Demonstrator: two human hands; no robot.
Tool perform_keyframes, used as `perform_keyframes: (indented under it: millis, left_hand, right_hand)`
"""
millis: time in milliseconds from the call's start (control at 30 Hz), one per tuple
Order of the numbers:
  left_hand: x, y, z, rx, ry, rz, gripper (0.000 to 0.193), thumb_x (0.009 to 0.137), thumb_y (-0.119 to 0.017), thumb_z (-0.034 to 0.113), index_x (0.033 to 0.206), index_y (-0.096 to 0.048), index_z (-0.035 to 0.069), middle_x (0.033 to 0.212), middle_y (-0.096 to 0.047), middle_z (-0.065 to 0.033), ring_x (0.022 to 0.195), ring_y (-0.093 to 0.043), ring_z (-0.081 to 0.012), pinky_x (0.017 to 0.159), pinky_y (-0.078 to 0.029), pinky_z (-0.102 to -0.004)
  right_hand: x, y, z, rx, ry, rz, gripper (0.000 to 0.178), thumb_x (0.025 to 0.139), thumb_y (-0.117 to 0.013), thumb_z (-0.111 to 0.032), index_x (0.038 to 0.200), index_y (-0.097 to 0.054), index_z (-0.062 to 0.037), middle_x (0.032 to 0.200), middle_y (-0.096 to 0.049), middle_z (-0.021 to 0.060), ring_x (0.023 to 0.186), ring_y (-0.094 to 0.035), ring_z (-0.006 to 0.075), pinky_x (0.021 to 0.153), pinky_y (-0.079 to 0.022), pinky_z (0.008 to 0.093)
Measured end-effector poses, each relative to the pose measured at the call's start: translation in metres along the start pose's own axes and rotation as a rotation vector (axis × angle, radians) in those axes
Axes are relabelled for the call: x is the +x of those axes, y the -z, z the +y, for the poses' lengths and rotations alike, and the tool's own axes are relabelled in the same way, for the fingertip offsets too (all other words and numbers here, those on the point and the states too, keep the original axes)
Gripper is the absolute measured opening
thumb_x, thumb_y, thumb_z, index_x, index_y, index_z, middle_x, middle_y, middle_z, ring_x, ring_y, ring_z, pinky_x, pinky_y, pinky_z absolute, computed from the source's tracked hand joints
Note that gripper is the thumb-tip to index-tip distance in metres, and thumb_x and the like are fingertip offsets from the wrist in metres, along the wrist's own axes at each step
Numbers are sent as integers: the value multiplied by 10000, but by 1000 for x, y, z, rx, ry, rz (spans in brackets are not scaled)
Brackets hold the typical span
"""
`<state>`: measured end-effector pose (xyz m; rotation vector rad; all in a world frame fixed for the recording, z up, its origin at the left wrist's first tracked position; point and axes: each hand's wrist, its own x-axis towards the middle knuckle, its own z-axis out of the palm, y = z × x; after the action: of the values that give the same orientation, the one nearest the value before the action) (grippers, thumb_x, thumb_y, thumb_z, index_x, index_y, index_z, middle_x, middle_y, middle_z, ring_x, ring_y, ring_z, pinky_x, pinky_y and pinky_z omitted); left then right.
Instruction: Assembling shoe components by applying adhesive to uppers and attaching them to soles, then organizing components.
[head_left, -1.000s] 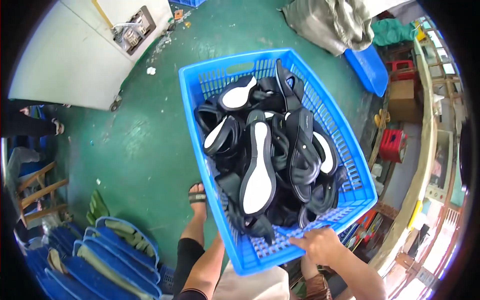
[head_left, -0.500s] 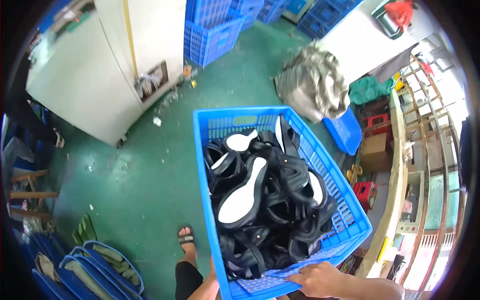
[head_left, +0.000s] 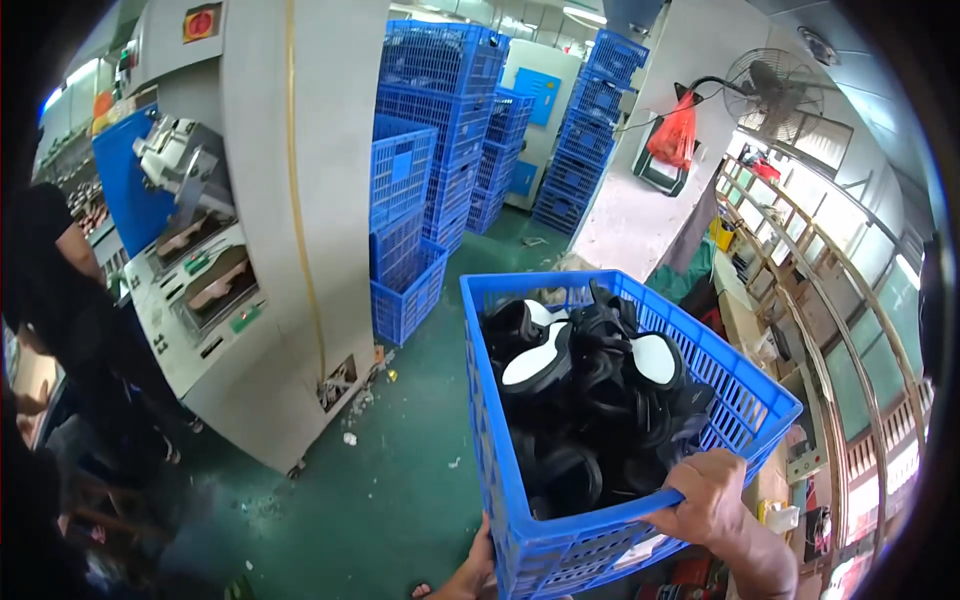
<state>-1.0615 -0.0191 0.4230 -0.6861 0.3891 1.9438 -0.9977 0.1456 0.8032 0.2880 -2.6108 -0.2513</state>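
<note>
A blue plastic crate (head_left: 622, 518) is held up in front of me, its near rim slightly tilted. Black sandals (head_left: 540, 362) with white soles lie heaped inside it, some soles facing up. My right hand (head_left: 706, 496) is closed over the near rim, toward its right end. Against the crate's left side, low by the near corner, my left hand (head_left: 484, 552) grips the wall; part of its fingers is hidden.
A tall pale machine (head_left: 262, 330) stands on the left, with a person in dark clothes (head_left: 75, 270) beside it. Stacked blue crates (head_left: 425, 130) rise ahead. On the right are a wall fan (head_left: 768, 88), a red bag (head_left: 674, 135) and a wooden rack (head_left: 800, 270). Scraps litter the green floor (head_left: 400, 470).
The view has swung upward, bringing in the crate stacks, fan and the person. In the picture the crate sits farther right, still held by both hands, and now hides most of the pale sack.
</note>
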Motion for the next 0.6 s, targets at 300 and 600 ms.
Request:
perform_keyframes:
  millis: [300,600]
  left_hand:
    - [167,-259,209,470,-82,-135,839,880,-479,731,1424,-507,93,1357,-592,-140,1215,-582,-328,1072,-443,-489]
    - [462,-448,474,697,-942,-951,857,889,-507,759,1437,-512,100,1386,-587,-146,1168,-609,-311,1029,-474,-454]
  right_hand:
    - [204,-105,201,-79,50,384,506,740,-826,-489,553,-520,-132,490,-430,-29,386,-342,153,438,-319,273]
    - [495,-210,398,-148,125,618,537,775,-744,-594,591,-542,-132,517,-440,-25,460,-394,179,525,-372,311]
